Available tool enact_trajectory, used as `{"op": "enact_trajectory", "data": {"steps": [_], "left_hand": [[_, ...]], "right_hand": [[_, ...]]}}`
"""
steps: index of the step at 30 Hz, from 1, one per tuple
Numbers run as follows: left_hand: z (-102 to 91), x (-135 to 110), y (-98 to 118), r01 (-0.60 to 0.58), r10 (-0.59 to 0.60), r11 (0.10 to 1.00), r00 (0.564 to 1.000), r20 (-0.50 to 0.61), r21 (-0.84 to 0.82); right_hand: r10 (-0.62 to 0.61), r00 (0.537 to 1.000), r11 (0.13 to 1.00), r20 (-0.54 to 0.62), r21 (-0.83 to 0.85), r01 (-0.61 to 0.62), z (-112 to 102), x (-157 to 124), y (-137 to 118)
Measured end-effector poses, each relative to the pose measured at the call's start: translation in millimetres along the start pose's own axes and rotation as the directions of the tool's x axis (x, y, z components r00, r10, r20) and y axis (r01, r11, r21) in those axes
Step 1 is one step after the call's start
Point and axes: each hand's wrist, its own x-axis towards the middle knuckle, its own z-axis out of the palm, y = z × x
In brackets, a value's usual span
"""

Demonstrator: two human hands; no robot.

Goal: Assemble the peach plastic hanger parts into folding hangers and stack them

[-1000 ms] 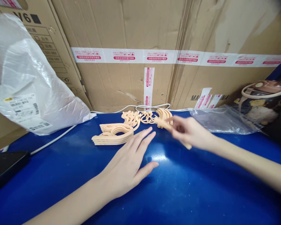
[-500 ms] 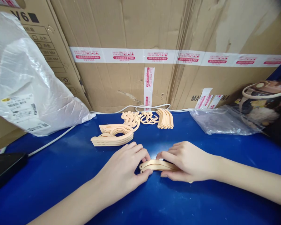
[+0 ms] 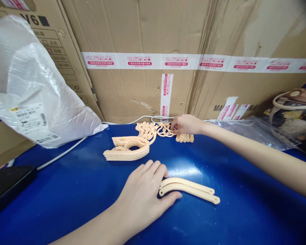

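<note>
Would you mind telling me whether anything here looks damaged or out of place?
Only the cardboard boxes behind the table: the outer paper is peeled off at the upper right and scuffed low near the vertical tape strip.

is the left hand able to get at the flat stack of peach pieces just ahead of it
Probably yes: the left hand lies on the blue table with the flat stack just beyond its fingertips, nothing between them. The right hand is off at the hooks, out of that path.
</note>
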Motion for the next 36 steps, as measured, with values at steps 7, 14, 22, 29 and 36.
{"op": "enact_trajectory", "data": {"steps": [7,14,22,29,36], "left_hand": [[6.7,1.2,0.5,-0.025,0.025,1.000,1.000,0.000,-0.001],[3.3,-1.4,3.5,-0.052,0.053,0.998,0.998,0.019,-0.025],[4.2,-4.8,5.0,-0.185,0.191,0.977,0.980,-0.048,0.103],[-24.0,0.0,-5.5,-0.156,0.185,0.982,0.916,-0.356,0.107],[-77.0,54.3,-46.8,0.348,-0.308,0.919,0.927,-0.212,0.186]], "right_hand": [[-0.077,0.997,0.995,-0.031,0.065,0.079,-5.6,6.2,-0.4],[-0.081,0.982,0.984,-0.172,0.141,0.106,-34.8,-20.2,-30.9],[-0.205,0.976,0.911,-0.079,0.349,0.220,-25.6,-76.3,-95.9],[-0.232,0.966,0.919,-0.117,0.300,0.257,-8.6,-82.7,-106.2],[-0.241,0.955,0.891,-0.172,0.352,0.288,-1.9,-76.8,-109.0]]}}
